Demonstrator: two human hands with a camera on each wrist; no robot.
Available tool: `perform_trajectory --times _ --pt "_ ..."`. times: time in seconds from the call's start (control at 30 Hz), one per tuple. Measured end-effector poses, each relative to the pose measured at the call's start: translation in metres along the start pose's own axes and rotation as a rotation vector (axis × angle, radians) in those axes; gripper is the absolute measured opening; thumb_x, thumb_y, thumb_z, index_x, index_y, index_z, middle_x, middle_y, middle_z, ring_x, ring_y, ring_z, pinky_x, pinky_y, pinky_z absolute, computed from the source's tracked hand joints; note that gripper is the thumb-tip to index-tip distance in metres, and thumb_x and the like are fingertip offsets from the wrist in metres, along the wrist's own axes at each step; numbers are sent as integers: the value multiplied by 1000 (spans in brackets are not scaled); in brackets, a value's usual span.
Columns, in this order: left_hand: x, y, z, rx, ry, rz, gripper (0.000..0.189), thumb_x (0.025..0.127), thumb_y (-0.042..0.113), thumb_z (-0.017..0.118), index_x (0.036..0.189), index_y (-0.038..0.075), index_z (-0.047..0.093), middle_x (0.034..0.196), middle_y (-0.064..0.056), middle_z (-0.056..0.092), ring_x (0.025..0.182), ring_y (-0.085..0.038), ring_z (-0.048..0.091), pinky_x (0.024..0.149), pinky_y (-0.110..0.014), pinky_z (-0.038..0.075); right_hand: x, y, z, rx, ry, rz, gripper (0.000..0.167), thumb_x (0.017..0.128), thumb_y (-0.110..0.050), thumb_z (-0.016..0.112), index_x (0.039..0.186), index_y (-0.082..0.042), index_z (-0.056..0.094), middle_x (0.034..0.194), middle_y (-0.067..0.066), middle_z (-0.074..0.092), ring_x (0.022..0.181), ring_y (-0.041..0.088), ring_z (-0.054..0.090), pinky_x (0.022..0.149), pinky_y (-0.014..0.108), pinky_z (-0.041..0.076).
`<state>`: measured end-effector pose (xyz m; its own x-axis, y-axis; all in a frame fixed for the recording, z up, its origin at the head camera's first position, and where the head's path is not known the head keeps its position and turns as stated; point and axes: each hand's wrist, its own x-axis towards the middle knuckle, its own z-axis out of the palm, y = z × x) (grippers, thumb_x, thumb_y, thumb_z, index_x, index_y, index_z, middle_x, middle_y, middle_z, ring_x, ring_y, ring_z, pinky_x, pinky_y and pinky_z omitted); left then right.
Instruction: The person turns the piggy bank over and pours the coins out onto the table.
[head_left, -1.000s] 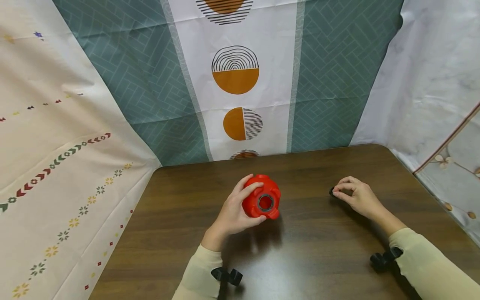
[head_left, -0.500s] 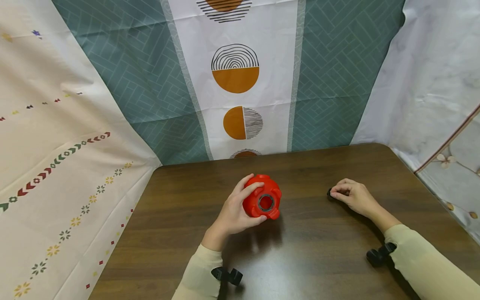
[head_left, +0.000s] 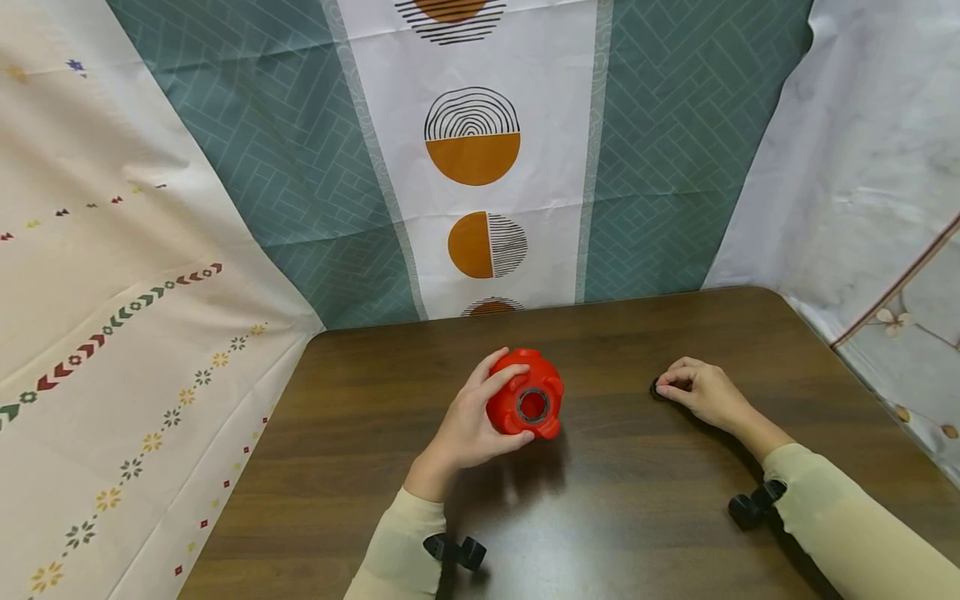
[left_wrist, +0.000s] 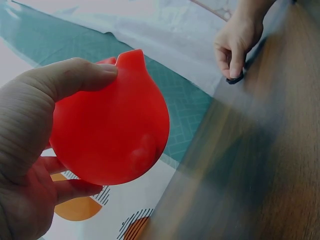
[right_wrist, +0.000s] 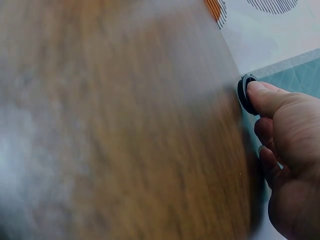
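Note:
My left hand (head_left: 467,421) grips a round, glossy red piggy bank (head_left: 507,410) above the table, fingers over the top and thumb below. Its underside, with stubby feet and a dark-ringed round hole, faces the head camera. In the left wrist view, the smooth red body (left_wrist: 115,125) shows a pointed, ear-like tip. Off to the right, my right hand (head_left: 708,396) pinches a small black round plug (head_left: 655,389) between thumb and fingers. The right wrist view shows the plug (right_wrist: 243,94) as a flat ring-edged disc. A gap of table separates the hands.
Beneath both hands lies a brown wooden table (head_left: 600,517) with a rounded far right corner. A green and white patterned cloth (head_left: 652,167) hangs behind it. Pale cloths flank the left (head_left: 150,375) and right (head_left: 847,167) sides. Black camera mounts sit on both wrists.
My right hand has slid slightly left with the plug, toward the piggy bank. The left hand and piggy bank have stayed practically still.

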<state>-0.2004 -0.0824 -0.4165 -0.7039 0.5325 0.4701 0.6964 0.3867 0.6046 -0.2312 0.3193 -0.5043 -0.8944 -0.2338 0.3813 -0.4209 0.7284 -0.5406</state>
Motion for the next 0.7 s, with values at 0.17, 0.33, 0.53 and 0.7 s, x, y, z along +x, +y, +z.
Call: perform_trajectory --times 0.17,0.33,0.53,0.7 --pt "1 1 0 5 -1 -6 76 70 25 84 138 27 50 151 -4 31 132 -21 37 88 -38 53 0 -1 0 3 -4 5 4 84 -21 75 87 -17 75 91 -8 62 78 9 56 65 26 47" --pt "0 1 0 7 -5 -13 76 70 25 84 137 27 50 152 -4 30 131 -21 37 88 -38 53 0 -1 0 15 -6 32 3 83 -22 76 84 -19 77 91 -7 62 77 9 56 63 24 46" --pt "1 1 1 15 -4 -12 76 70 25 84 137 27 50 151 -5 31 132 -21 37 88 -39 53 2 -1 0 41 -22 76 4 84 -26 75 85 -23 78 92 -5 63 80 13 56 65 24 46" --pt "1 0 1 9 -6 -10 75 70 25 84 137 27 50 151 -7 31 131 -21 38 88 -39 53 3 1 0 48 -40 90 5 83 -27 75 86 -24 78 93 -5 64 81 14 57 66 25 46"
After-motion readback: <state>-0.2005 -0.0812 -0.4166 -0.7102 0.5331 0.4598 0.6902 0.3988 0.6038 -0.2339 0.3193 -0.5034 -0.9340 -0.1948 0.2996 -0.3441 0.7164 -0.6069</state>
